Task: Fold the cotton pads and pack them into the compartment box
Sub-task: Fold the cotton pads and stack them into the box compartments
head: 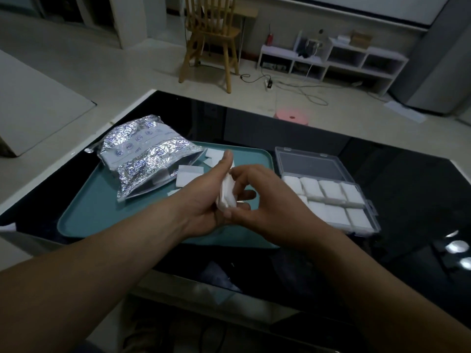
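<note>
Cotton pad (225, 197) pinched between left hand (201, 202) and right hand (265, 200), above teal tray (102, 212)

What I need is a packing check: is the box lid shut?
No, the lid lies flat open behind the box, leaving its folded pads uncovered.

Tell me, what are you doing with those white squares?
A person is folding a cotton pad, held in the left hand and right hand above the teal tray. Beside it, the clear compartment box lies open, with folded pads in the compartments that show. A foil bag and loose pads lie on the tray.
</note>
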A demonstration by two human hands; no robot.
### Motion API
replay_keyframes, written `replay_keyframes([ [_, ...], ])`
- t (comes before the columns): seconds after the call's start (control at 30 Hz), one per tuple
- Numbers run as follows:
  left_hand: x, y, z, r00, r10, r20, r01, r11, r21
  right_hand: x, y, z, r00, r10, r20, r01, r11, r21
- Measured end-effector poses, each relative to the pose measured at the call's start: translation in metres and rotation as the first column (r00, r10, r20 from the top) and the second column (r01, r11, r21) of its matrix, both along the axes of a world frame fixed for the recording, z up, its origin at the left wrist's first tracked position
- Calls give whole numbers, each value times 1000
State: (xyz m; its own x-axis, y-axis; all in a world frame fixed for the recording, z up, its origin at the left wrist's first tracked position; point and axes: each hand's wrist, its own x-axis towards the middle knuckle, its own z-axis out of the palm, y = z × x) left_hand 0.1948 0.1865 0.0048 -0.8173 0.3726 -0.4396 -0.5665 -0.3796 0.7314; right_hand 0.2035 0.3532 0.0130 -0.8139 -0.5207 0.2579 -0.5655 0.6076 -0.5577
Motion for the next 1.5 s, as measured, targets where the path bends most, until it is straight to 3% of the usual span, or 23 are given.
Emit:
replay_keyframes([
  [0.33,13,26,10,987,-160,5,160,987,1,9,27,4,980,-5,197,22,996,-82],
  [0.47,12,37,15,993,-119,-2,119,990,79,12,31,7,958,28,287,31,979,-199],
  [0.53,10,43,14,996,-88,5,87,991,106,14,32,5,942,32,335,32,983,-183],
  [0.7,8,46,7,996,-69,51,65,995,78,15,29,-8,975,-105,196,123,989,-83],
  [1.0,14,46,5,998,-64,7,64,998,16,16,35,-5,971,-168,167,182,981,-67],
  [1.2,8,50,-4,994,11,110,-16,999,40,18,38,-6,990,-126,61,125,992,21],
  [1.3,4,53,0,991,20,130,-31,996,83,19,39,-6,969,-232,86,236,971,-29],
  [1.43,3,68,5,992,127,25,-128,989,77,14,44,-3,915,-390,107,401,910,-105],
  [1.5,3,78,5,984,173,-39,-173,985,14,13,48,-1,891,-408,198,438,888,-140],
])
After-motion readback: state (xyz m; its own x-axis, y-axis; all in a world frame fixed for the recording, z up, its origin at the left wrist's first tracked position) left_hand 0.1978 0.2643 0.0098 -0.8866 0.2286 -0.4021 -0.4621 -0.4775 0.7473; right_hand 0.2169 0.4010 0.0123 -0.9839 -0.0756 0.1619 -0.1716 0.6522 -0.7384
